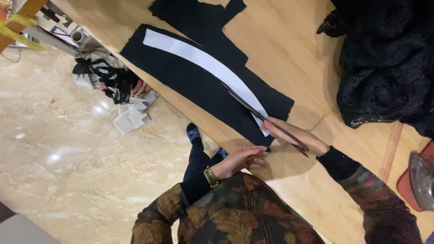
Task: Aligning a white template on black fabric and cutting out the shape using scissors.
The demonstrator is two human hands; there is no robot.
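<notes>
A long black fabric piece [190,83] lies along the edge of a wooden table [289,49], with a curved white paper strip [199,58] on top of it. My right hand [294,135] grips dark scissors [253,108], whose blades point along the paper strip's edge over the fabric. My left hand [242,159], with a gold watch on its wrist, lies flat with its fingers stretched out. The fingertips touch the near corner of the black fabric at the table edge. Both sleeves are dark with a leaf pattern.
A heap of black lace cloth [389,68] covers the table's right side. A measuring tape [391,149] and a red-rimmed object [418,180] lie at the far right. Black scraps [110,79] and newspaper [133,118] sit on the marble floor [68,149].
</notes>
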